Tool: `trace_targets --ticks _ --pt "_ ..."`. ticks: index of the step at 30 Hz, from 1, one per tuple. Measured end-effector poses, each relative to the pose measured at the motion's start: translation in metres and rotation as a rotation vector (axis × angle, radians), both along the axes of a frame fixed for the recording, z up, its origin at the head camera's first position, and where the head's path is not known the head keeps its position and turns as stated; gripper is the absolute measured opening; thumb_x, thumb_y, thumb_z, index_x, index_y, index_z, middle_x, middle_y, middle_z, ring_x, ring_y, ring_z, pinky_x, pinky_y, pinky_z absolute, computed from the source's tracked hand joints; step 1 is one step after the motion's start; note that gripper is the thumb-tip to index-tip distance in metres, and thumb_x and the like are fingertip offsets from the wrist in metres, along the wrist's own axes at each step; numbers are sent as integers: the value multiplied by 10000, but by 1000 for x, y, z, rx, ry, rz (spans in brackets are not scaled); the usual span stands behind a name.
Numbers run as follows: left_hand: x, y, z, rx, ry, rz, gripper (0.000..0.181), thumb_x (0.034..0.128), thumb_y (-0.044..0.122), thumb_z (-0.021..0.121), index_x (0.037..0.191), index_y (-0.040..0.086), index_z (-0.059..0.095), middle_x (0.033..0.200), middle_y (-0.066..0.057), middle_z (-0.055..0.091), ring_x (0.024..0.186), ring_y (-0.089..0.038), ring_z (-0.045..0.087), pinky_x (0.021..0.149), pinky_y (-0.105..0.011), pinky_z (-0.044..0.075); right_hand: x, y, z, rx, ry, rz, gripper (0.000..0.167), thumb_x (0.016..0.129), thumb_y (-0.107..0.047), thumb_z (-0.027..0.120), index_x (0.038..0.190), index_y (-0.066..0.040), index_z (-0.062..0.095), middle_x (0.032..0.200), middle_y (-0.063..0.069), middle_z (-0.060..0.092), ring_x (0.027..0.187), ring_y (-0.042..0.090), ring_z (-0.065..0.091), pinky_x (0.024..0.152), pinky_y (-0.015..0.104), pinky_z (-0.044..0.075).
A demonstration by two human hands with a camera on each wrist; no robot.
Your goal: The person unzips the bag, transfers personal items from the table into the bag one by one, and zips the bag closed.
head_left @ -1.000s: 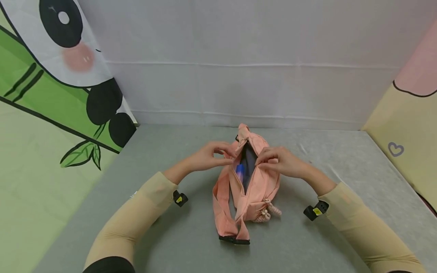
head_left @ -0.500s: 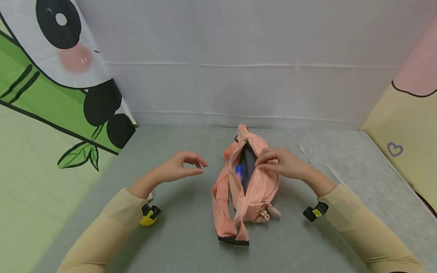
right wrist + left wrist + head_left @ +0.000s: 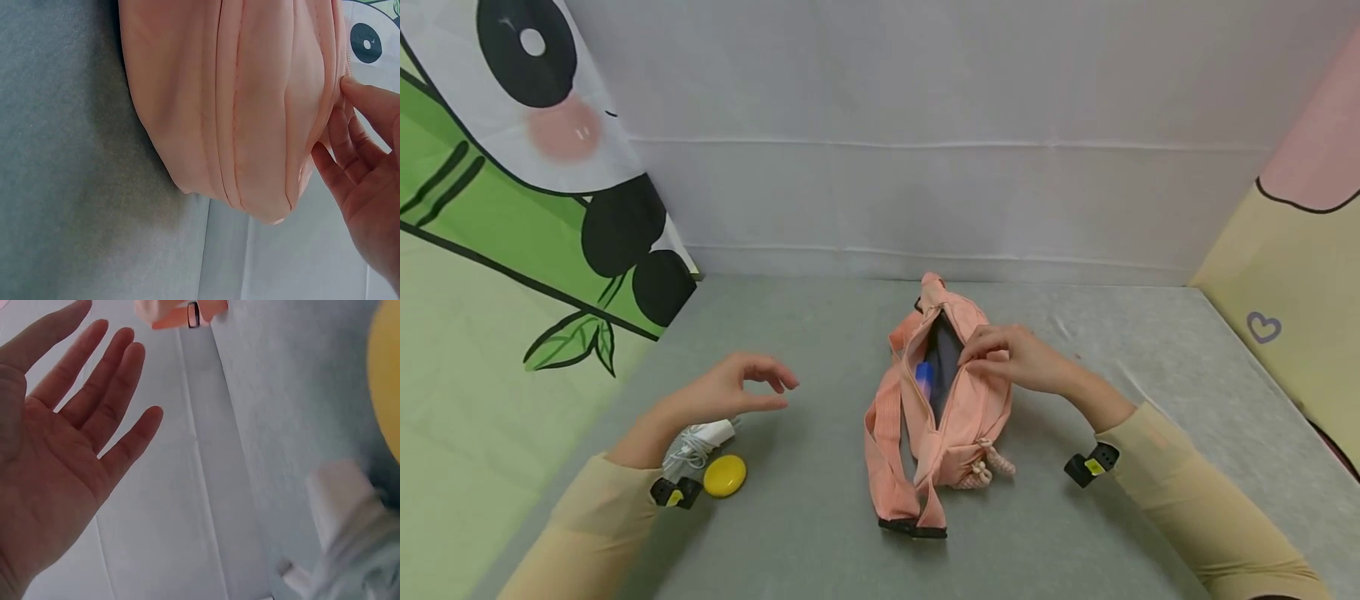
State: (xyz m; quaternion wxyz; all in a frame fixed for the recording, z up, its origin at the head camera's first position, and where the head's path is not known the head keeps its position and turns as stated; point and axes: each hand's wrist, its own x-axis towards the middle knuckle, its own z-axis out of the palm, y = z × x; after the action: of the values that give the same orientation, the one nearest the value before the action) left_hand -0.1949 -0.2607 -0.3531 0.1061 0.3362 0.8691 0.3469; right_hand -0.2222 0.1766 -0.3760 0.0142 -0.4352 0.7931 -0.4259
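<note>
A pink bag (image 3: 981,408) with a dark lining lies on the table, its zipped opening spread apart. Inside that opening a small blue-topped object (image 3: 923,379) shows in part. My right hand (image 3: 1018,358) pinches the right edge of the opening; the right wrist view shows thumb and fingertips on the pink cloth (image 3: 262,112). Away to the left of the bag, my left hand (image 3: 730,387) holds nothing, its fingers loosely spread. Below it lie a white charger-like block with a bundled cable (image 3: 696,442) and a round yellow object (image 3: 725,477), partly beside the wrist camera.
The bag's strap (image 3: 891,450) hangs down its left side toward a black buckle (image 3: 912,528). Knotted cords (image 3: 981,473) sit at its lower right. The grey table (image 3: 820,500) meets a pale cloth wall (image 3: 880,200) behind, with printed panels at both sides.
My left hand has left the bag's left edge and moved left and toward me. The white block and yellow object have come into view. My right hand keeps its place on the bag.
</note>
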Motion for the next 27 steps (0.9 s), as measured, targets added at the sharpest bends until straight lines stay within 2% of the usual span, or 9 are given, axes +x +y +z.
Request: trace_targets --ticks 3,7,11,14,22,25,27 --pt "0 -16 -2 -39 -4 6 218 890 167 733 1103 148 691 1049 48 671 948 -149 615 917 -373 457 0 0 -1 -2 3 2 126 933 -18 636 1030 -5 716 988 -2 649 893 158 584 836 435 486" --pt "0 -38 -2 -92 -7 37 260 871 157 750 1124 147 687 1072 49 671 993 -120 600 934 -489 422 -1 0 -1 -3 12 -3 124 929 -16 641 1025 -13 719 983 -1 650 894 157 585 823 421 495" --pt "3 -59 -3 -111 -23 71 273 862 152 756 1125 107 694 1091 -33 677 1034 -200 598 935 -574 396 -1 -1 -2 -3 8 -2 123 929 -20 643 1024 -19 721 981 -4 650 888 160 586 823 428 492" --pt "6 -72 -4 -126 -35 72 296 864 151 754 1134 50 688 1113 -105 671 1049 -276 596 931 -608 391 0 -1 -2 4 -2 -7 125 932 -31 644 1028 -23 723 985 -15 649 897 157 586 844 447 486" --pt "10 -95 -10 -157 -69 98 391 833 158 779 1175 5 669 1170 -145 650 1094 -344 567 905 -621 398 0 -2 -2 1 -2 -5 130 935 -35 639 1036 -22 720 988 -7 646 894 160 584 856 461 478" --pt "12 -99 -16 -163 -97 87 450 809 189 801 1197 6 664 1197 -151 635 1091 -339 566 894 -620 410 0 -2 -2 6 -8 -9 131 936 -36 639 1037 -23 721 985 -2 645 893 156 583 855 457 477" --pt "12 -100 -21 -185 -109 83 486 797 214 812 1216 20 659 1202 -139 630 1065 -282 571 881 -591 433 1 -3 -1 10 -12 -13 130 937 -41 640 1037 -22 721 983 5 647 897 157 583 856 456 475"
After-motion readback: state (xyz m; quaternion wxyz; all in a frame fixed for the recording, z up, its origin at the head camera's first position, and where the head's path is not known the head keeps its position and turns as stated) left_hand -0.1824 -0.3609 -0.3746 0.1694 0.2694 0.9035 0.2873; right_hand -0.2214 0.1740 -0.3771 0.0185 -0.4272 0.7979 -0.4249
